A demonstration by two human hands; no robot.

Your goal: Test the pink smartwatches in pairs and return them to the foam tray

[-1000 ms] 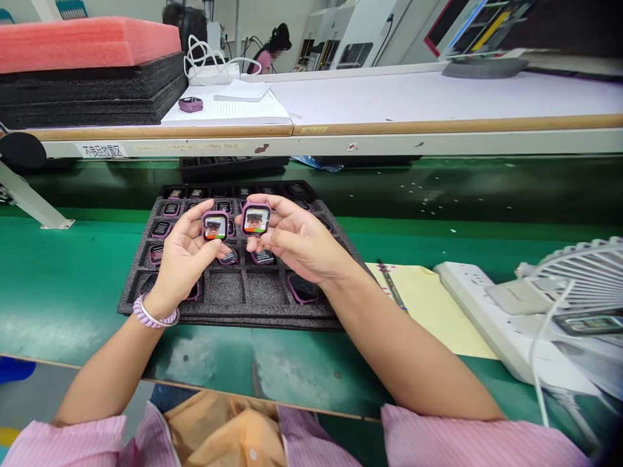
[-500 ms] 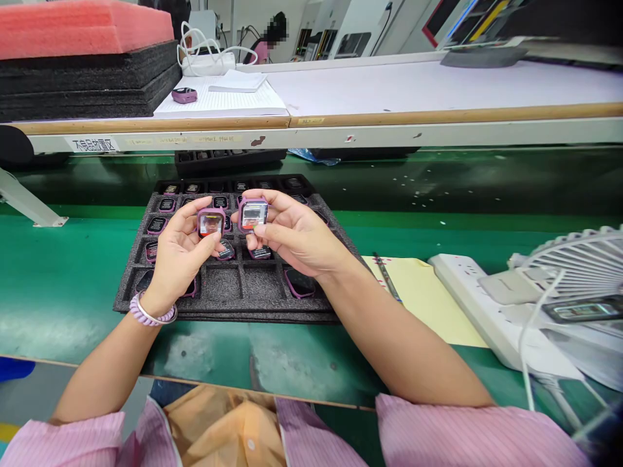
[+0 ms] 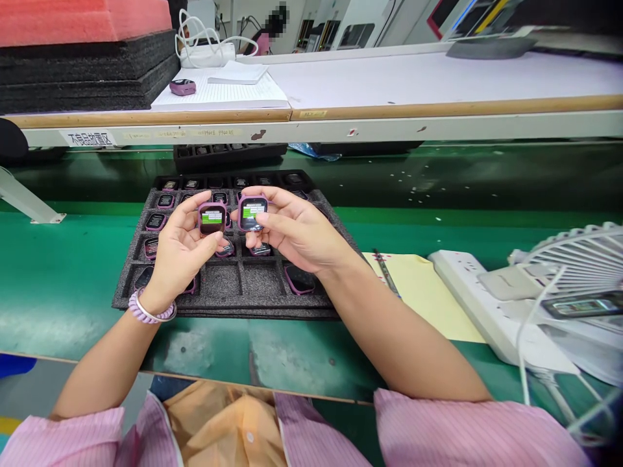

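Above a black foam tray (image 3: 219, 303), each of my hands grips one purple smartwatch body. My left hand (image 3: 181, 250) is closed on the left smartwatch (image 3: 213, 224), thumb at its lower edge. Its lit screen shows green and white blocks over a dark lower part. My right hand (image 3: 302, 233) pinches the right smartwatch (image 3: 252, 206), with the thumb across the lower right of its screen. That screen is also lit with green and white areas. Several similar watches, such as one at the front right (image 3: 300, 279), sit in the tray's compartments.
Right of the tray lie a yellow paper (image 3: 423, 292) with a pen (image 3: 386, 274), a white power strip (image 3: 477, 305) and a white fan (image 3: 579, 266). A shelf (image 3: 389, 113) crosses behind, bearing foam stacks (image 3: 82, 74), a notebook (image 3: 219, 94) and another purple watch (image 3: 183, 87).
Both watch screens have changed from picture-like images with red at the bottom to green and white blocks. My right thumb has shifted slightly up onto its screen. The view has tilted slightly.
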